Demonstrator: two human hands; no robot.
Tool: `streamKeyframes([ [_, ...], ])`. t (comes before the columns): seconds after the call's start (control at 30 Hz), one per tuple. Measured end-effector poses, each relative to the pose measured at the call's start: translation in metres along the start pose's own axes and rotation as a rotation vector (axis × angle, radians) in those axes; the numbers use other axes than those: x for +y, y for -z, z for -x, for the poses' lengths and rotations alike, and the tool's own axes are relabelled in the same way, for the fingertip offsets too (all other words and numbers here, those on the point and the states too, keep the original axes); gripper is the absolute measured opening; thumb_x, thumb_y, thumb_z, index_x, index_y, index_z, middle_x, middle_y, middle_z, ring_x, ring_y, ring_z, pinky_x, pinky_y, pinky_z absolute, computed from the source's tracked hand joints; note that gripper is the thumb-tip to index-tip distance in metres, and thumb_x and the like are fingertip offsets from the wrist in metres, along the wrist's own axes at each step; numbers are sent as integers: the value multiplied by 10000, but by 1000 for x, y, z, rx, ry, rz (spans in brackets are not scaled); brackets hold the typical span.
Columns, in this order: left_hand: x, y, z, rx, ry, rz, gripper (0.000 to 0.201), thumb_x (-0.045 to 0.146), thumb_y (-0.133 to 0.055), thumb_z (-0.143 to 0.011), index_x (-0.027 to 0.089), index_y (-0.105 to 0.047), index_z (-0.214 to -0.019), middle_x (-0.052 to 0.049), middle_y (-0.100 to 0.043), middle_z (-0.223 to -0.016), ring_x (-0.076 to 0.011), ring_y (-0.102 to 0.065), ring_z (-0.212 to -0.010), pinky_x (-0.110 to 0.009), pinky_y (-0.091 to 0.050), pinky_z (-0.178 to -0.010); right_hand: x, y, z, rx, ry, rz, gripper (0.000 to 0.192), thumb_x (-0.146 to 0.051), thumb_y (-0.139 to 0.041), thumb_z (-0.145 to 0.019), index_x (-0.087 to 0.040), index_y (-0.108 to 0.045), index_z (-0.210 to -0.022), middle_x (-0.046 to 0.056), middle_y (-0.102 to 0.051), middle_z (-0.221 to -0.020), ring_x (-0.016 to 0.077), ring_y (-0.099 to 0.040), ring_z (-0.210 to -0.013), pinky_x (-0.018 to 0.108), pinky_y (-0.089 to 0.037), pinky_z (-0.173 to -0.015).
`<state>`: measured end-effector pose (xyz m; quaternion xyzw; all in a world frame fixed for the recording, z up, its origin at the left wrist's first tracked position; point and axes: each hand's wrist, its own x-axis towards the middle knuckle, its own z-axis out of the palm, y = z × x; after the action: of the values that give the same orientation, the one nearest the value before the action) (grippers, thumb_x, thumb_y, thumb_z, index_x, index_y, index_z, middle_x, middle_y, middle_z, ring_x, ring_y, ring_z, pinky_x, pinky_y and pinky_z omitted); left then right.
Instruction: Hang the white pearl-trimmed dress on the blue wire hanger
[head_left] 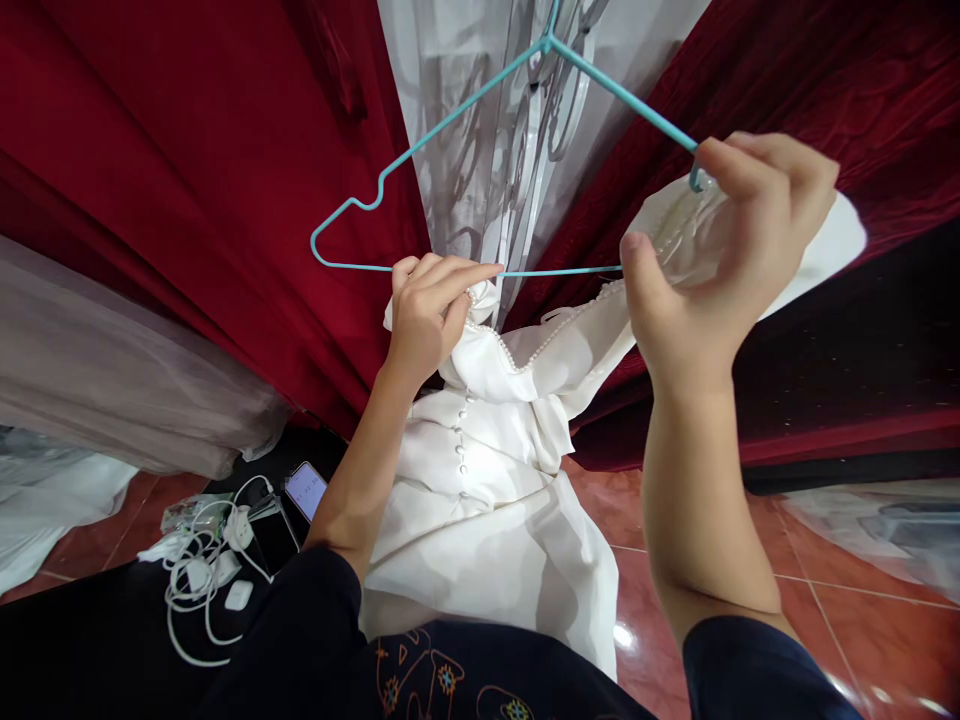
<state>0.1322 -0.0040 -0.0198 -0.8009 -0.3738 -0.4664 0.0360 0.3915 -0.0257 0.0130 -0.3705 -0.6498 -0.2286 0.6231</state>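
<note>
Head view: at 8 o'clock, white charger cables [199, 575] and a lit phone [306, 490] lie on the floor. Left hand [427, 315], near centre, forearm rising from 6 o'clock, has fingers pinched together on the white dress [487, 470] collar just under the teal wire hanger [450, 120] bar. Right hand [720, 250], at 2 o'clock, wrist bent, is clamped on the dress's sheer shoulder at the hanger's right end. Dark red curtain [187, 180] hangs behind.
</note>
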Motion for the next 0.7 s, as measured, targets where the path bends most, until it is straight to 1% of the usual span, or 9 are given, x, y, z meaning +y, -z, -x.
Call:
streamKeyframes([
  [0.03,2,0,0,0,9,-6,441,20,-540,-1017,320,-810,-1195,12,-820,-1157,-211,-699,-1028,-431,-382,-1114,6,-1,-2,-3,4,32,509,-409,-745,-908,-210,-736,-1376,204,-704,-1311,375,-671,-1266,571,-529,-1103],
  [0.07,3,0,0,1,14,-11,436,22,-543,-1021,323,-808,-1193,12,-820,-1157,-213,-699,-1022,-433,-382,-1113,10,-3,-4,-4,-5,56,459,-345,-729,-903,-210,-749,-1341,195,-725,-1274,364,-688,-1236,547,-542,-1085],
  [0.13,5,1,0,14,22,-23,430,23,-542,-1027,324,-808,-1181,13,-818,-1143,-214,-697,-999,-441,-379,-1114,16,-7,-9,28,-70,71,338,-162,-639,-888,-209,-793,-1185,149,-776,-1109,310,-739,-1081,474,-577,-978],
  [0.23,7,3,-1,6,48,-55,435,35,-521,-1040,326,-814,-1175,8,-817,-1127,-220,-693,-983,-456,-378,-1119,30,-8,-19,131,-192,30,313,-29,-548,-862,-171,-807,-968,84,-767,-926,231,-749,-885,387,-569,-805],
  [0.37,9,4,-5,-28,69,-52,472,34,-499,-1032,331,-827,-1196,5,-823,-1123,-222,-691,-976,-452,-400,-1091,73,8,-23,247,-235,50,200,-75,-633,-909,-154,-813,-944,13,-745,-902,177,-719,-839,380,-527,-773],
  [0.43,10,4,-6,-24,74,-40,488,15,-502,-1020,331,-830,-1195,8,-823,-1118,-221,-691,-971,-451,-405,-1081,97,19,-14,312,-228,65,127,-190,-688,-946,-172,-807,-907,-3,-738,-861,174,-708,-828,414,-515,-792],
  [0.5,11,2,-6,-24,72,-35,494,1,-509,-1020,336,-829,-1194,10,-820,-1124,-218,-689,-968,-453,-406,-1083,111,29,2,367,-201,50,197,-348,-720,-966,-188,-794,-879,13,-740,-844,198,-712,-840,449,-511,-799],
  [0.6,12,-1,-5,-27,68,-42,480,17,-514,-1047,347,-822,-1210,9,-817,-1131,-218,-687,-965,-463,-408,-1094,103,33,29,472,-145,65,340,-529,-692,-984,-210,-792,-920,51,-726,-869,236,-700,-848,491,-509,-796],
  [0.7,14,-3,-4,-21,83,-39,455,46,-516,-1071,352,-814,-1228,7,-817,-1135,-220,-690,-970,-469,-415,-1106,69,27,44,552,-21,120,330,-566,-678,-974,-256,-789,-985,67,-640,-912,257,-655,-901,519,-490,-806],
])
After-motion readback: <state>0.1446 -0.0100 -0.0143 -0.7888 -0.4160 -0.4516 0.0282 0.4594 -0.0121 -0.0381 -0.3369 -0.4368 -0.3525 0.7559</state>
